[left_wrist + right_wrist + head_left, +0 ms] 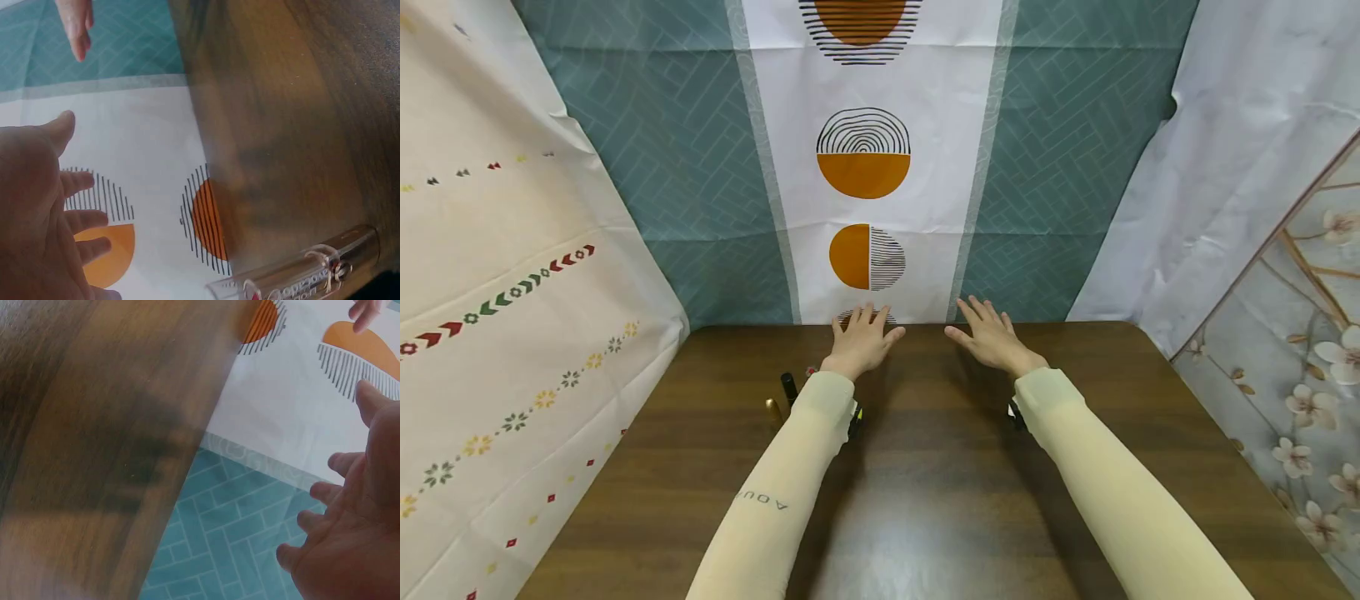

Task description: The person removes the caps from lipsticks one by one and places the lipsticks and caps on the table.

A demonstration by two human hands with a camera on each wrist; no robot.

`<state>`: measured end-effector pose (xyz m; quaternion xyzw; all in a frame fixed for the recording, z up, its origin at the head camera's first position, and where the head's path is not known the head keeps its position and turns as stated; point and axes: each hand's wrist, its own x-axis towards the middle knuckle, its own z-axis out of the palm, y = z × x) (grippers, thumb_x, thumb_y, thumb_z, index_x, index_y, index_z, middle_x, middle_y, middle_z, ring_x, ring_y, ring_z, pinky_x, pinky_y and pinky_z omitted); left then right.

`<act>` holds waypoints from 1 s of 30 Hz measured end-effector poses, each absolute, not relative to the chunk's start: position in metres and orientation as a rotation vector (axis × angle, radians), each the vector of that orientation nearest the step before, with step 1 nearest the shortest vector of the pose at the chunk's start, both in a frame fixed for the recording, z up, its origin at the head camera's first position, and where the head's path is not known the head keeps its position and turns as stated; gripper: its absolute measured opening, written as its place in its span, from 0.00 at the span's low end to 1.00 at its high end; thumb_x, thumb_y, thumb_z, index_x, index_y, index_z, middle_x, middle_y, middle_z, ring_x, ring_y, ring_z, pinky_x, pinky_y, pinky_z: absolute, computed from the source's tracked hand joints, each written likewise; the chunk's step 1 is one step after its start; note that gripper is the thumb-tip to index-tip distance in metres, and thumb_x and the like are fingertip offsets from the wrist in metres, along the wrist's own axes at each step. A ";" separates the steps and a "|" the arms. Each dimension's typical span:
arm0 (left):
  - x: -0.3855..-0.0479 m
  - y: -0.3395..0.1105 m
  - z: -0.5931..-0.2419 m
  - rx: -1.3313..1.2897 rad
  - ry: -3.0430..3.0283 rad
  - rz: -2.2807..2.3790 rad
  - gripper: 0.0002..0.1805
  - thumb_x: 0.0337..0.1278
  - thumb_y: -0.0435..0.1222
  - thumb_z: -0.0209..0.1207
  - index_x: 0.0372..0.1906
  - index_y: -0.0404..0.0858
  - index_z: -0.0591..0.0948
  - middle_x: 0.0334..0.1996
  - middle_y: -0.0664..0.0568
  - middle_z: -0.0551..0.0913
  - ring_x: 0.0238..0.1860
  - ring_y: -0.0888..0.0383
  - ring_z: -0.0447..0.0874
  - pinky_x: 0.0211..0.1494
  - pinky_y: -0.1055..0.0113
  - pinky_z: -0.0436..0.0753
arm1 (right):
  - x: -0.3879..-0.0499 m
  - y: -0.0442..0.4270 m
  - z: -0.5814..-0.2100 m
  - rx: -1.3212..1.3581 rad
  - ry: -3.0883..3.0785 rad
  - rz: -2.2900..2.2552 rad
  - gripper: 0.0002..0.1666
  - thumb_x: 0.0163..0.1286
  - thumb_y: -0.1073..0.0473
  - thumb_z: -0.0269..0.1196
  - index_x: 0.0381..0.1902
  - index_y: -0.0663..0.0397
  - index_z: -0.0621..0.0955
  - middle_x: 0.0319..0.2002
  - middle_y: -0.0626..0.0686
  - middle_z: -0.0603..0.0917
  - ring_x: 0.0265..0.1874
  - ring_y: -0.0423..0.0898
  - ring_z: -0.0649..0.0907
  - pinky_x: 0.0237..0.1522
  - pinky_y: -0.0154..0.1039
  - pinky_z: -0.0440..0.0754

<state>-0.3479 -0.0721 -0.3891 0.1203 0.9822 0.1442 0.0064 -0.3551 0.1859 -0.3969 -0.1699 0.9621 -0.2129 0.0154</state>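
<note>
My left hand (859,343) is held out over the back of the wooden table, fingers spread and straight, with nothing in it. To its right, my right hand (992,340) is likewise stretched out with spread fingers and holds nothing. Near the left forearm stands a slim item with a black top (788,387), beside a small gold-coloured rounded item (773,408); the sleeve hides part of them. In the left wrist view a clear, pinkish cylindrical tube (306,272) with printed lettering shows below the left hand. Its exact kind I cannot tell.
The brown wooden table (925,500) ends at a hanging teal and white cloth (917,183) with orange half-circles. A cream patterned cloth (512,350) hangs on the left, and a floral cloth (1300,367) on the right. A small red item (811,371) sits by the left wrist.
</note>
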 end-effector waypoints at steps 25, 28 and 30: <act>-0.313 -0.095 -0.370 0.473 2.927 0.538 0.36 0.78 0.58 0.51 0.81 0.47 0.64 0.79 0.40 0.62 0.77 0.36 0.62 0.76 0.35 0.60 | -0.333 0.180 -0.415 -0.632 2.785 -1.173 0.44 0.85 0.38 0.47 0.86 0.51 0.48 0.84 0.61 0.44 0.82 0.64 0.45 0.75 0.71 0.47; -0.309 -0.099 -0.368 0.463 2.916 0.558 0.35 0.77 0.55 0.54 0.80 0.46 0.66 0.78 0.39 0.63 0.75 0.37 0.65 0.75 0.38 0.65 | -0.330 0.177 -0.418 -0.651 2.749 -1.244 0.42 0.86 0.40 0.47 0.86 0.51 0.49 0.84 0.60 0.44 0.82 0.64 0.46 0.76 0.71 0.48; -0.307 -0.102 -0.367 0.461 2.909 0.570 0.34 0.78 0.53 0.55 0.80 0.46 0.67 0.77 0.40 0.64 0.74 0.37 0.66 0.73 0.40 0.68 | -0.329 0.175 -0.419 -0.659 2.728 -1.284 0.42 0.86 0.41 0.47 0.86 0.50 0.49 0.84 0.60 0.45 0.82 0.63 0.46 0.76 0.69 0.48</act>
